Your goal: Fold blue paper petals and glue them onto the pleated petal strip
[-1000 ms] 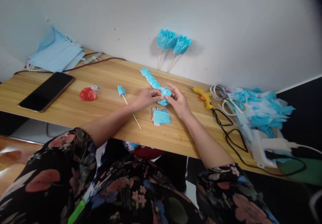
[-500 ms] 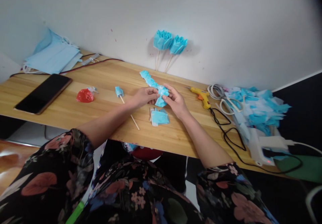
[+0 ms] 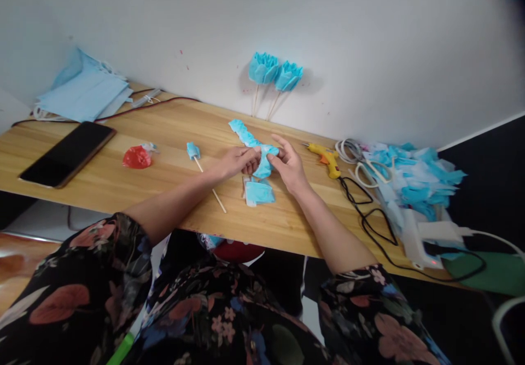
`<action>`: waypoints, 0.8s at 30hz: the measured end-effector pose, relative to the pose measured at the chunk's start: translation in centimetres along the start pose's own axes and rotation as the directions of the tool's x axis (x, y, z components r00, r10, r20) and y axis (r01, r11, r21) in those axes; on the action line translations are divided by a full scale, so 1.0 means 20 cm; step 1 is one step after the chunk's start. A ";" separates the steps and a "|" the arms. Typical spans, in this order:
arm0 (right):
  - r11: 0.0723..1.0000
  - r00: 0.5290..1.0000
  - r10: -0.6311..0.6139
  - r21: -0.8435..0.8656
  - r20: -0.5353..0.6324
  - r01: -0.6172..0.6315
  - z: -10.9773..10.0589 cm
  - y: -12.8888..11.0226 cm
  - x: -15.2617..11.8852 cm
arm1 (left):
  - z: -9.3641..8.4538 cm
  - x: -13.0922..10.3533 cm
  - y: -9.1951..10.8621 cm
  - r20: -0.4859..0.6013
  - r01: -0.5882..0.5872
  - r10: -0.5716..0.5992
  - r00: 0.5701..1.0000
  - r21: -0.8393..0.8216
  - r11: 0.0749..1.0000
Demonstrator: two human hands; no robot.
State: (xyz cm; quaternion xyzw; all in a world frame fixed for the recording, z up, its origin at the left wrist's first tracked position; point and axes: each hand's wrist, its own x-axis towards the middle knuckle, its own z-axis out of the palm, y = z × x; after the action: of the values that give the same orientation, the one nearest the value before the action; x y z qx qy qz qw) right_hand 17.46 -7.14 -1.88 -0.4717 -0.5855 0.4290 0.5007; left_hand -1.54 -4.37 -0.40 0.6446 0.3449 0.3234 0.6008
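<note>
A small blue fabric piece (image 3: 263,166) is pinched between my two hands above the table. My left hand (image 3: 241,161) grips its left side with closed fingers. On its right side, my right hand (image 3: 288,163) pinches it between thumb and fingers, the index finger raised. Just beneath lies a small stack of flat blue and white pieces (image 3: 260,192). Behind my hands a row of crumpled blue pieces (image 3: 243,132) runs up and left. Left of my left hand rests a wooden stick (image 3: 213,191) with a rolled blue bud (image 3: 193,150) on its end.
Two blue flowers on sticks (image 3: 263,69) lean against the wall. A yellow glue gun (image 3: 328,158), scissors (image 3: 372,173), a pile of blue scraps (image 3: 426,176) and a power strip (image 3: 418,247) occupy the right. Leftward are a red wrapper (image 3: 138,157), a phone (image 3: 69,154) and face masks (image 3: 86,98).
The blue piece has been turned and pulled narrower between my hands. My right index finger has lifted away from it. The view has shifted slightly.
</note>
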 end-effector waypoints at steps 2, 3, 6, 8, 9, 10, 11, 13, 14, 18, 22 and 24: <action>1.000 1.000 -0.011 -0.015 0.014 0.011 0.00 0.00 0.00 | 0.00 0.01 0.00 -0.023 0.021 -0.021 1.000 -0.017 1.000; 1.000 1.000 -0.015 -0.019 0.027 0.015 0.00 0.00 0.00 | 0.00 0.01 0.00 -0.032 0.037 -0.038 0.999 -0.034 0.999; 1.000 0.998 -0.016 -0.007 0.059 0.017 0.00 0.03 0.00 | 0.00 0.01 0.00 -0.066 0.084 -0.093 0.993 -0.126 0.988; 1.000 0.997 -0.002 0.009 0.076 0.002 0.00 0.04 0.00 | 0.00 0.01 -0.01 -0.095 0.097 -0.117 0.989 -0.195 0.976; 1.000 0.997 0.006 0.015 0.083 -0.008 0.00 0.04 0.00 | 0.00 0.01 -0.01 -0.111 0.097 -0.124 0.986 -0.223 0.970; 1.000 0.996 0.013 0.014 0.087 -0.014 0.00 0.04 0.00 | 0.00 0.01 -0.01 -0.126 0.093 -0.127 0.984 -0.245 0.965; 1.000 0.997 0.013 0.002 0.081 -0.013 0.00 0.03 -0.01 | 0.00 0.01 -0.01 -0.136 0.087 -0.125 0.983 -0.258 0.962; 0.999 0.999 -0.007 -0.054 0.034 0.008 0.00 0.02 -0.01 | -0.01 0.01 -0.02 -0.144 0.068 -0.108 0.984 -0.257 0.964; 0.996 1.000 -0.018 -0.084 0.005 0.018 0.00 0.01 -0.02 | -0.01 0.01 -0.02 -0.141 0.055 -0.091 0.986 -0.243 0.969; 0.997 1.000 0.006 -0.076 -0.002 -0.006 -0.01 0.00 -0.01 | 0.00 0.01 -0.02 -0.123 0.002 -0.018 0.992 -0.130 0.992; 0.999 0.999 0.032 0.002 0.040 -0.032 0.00 0.02 0.00 | 0.02 0.00 -0.02 -0.117 -0.024 0.017 0.993 -0.054 0.998; 0.999 0.999 0.031 0.007 0.032 -0.032 0.00 0.03 0.00 | 0.02 0.00 -0.02 -0.100 -0.037 0.033 0.994 -0.039 0.999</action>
State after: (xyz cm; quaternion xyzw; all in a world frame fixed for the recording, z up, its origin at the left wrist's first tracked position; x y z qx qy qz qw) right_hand 17.55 -6.99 -2.38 -0.4720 -0.5843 0.4465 0.4862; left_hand -1.31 -4.61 -0.76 0.6211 0.3565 0.3726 0.5902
